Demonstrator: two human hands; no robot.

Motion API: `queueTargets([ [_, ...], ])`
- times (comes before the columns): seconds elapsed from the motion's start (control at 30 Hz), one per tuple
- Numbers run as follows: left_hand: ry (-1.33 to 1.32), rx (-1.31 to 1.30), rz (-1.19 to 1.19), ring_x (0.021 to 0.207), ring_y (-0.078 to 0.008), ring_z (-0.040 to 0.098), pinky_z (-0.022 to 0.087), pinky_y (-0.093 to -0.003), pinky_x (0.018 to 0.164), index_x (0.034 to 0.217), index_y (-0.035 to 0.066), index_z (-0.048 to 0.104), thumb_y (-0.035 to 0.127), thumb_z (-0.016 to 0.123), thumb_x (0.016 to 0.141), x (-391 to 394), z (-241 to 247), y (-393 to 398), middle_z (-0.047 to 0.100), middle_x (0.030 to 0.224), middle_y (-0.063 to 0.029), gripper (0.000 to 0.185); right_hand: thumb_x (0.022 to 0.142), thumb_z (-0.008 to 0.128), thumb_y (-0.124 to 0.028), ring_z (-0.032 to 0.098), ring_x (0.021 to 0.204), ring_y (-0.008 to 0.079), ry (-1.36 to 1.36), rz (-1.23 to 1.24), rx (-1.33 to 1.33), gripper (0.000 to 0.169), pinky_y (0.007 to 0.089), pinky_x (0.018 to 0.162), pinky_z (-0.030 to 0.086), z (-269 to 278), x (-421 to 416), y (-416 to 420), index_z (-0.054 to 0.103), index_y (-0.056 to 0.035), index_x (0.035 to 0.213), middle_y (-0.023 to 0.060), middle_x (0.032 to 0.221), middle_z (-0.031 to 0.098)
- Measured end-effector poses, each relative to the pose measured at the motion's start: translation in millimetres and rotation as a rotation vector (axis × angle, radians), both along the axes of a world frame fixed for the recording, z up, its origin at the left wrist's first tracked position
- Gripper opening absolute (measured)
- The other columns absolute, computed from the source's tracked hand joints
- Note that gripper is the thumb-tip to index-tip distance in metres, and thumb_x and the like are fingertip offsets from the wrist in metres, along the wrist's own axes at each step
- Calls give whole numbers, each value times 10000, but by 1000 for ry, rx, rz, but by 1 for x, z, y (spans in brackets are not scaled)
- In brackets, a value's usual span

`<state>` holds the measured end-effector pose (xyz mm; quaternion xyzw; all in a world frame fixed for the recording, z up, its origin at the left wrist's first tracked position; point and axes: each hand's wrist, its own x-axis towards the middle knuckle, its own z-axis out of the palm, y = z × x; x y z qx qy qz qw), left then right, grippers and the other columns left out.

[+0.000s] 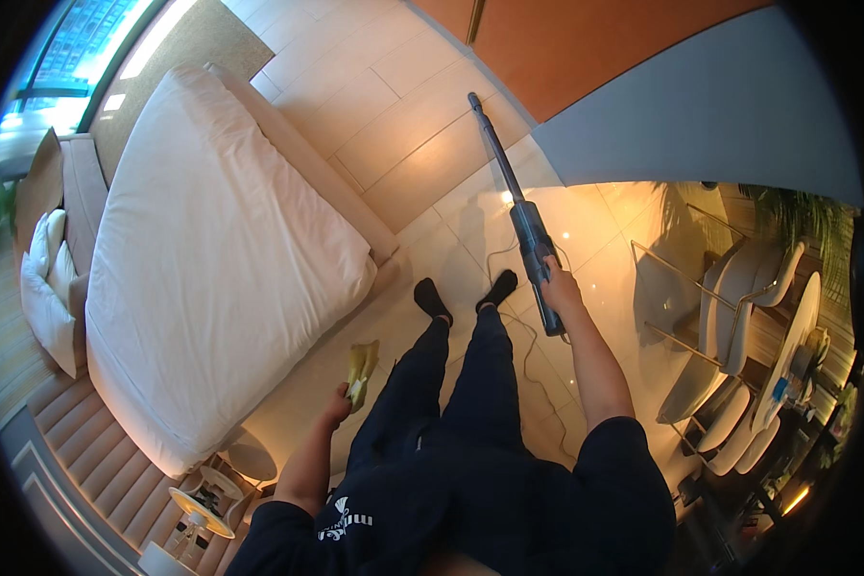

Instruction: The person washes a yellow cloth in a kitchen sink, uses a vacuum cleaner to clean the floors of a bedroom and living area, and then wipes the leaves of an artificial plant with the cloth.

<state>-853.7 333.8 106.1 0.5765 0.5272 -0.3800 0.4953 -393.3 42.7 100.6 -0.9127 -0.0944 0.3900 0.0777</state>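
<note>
My right hand point(561, 289) grips the body of a dark stick vacuum cleaner point(529, 230), held right of my feet. Its long tube points away from me, its narrow tip near the foot of an orange panel. In my left hand point(338, 405) is a crumpled yellow-green cloth point(362, 371) with a white patch, beside my left thigh. A thin cord point(527, 353) winds over the floor between and beyond my legs, passing behind the vacuum.
A bed with a white sheet point(223, 252) fills the left. Chairs point(734, 288) with metal legs and an oval table point(795, 345) stand at the right. An orange panel point(576, 43) and a grey-blue panel point(691, 115) rise ahead. A lamp point(201, 513) is at the lower left.
</note>
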Motion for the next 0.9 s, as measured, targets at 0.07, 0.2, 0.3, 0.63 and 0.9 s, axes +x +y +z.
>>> queueTargets([
  [0.07, -19, 8, -39, 922, -225, 545, 412, -323, 805, 1114, 66, 530, 19, 434, 767, 7, -2, -2, 592, 953, -126, 363, 798, 553, -122, 623, 817, 366, 32, 38, 3, 499, 435, 726, 503, 2, -13, -13, 393, -159, 1269, 231, 895, 616],
  [0.2, -39, 58, -87, 926, -228, 549, 415, -328, 801, 1140, 76, 530, 33, 434, 777, 12, -6, -8, 599, 953, -130, 377, 799, 538, -160, 617, 833, 359, 177, 240, -23, 511, 439, 746, 497, 26, -61, -38, 389, -174, 1288, 223, 900, 611],
  [0.3, -87, 52, -78, 925, -232, 551, 415, -329, 803, 1142, 83, 532, 43, 441, 783, 11, -12, -12, 600, 949, -128, 373, 796, 521, -158, 617, 838, 346, 257, 362, -26, 510, 435, 745, 496, 37, -95, -69, 402, -184, 1292, 196, 905, 618],
  [0.63, -64, 59, -113, 855, -222, 546, 416, -339, 752, 1084, 71, 539, 53, 482, 781, 36, 8, -85, 597, 919, -119, 308, 790, 518, -140, 619, 823, 331, 188, 212, -72, 469, 432, 708, 495, 45, -118, -180, 429, -206, 1245, 182, 904, 620],
  [0.9, 44, 73, -319, 962, -277, 559, 419, -367, 816, 1157, 64, 516, 16, 459, 743, 46, 26, -169, 601, 1002, -161, 420, 813, 502, -109, 625, 804, 347, 79, 124, 121, 375, 435, 682, 505, -14, -131, -198, 438, -149, 1180, 196, 878, 609],
])
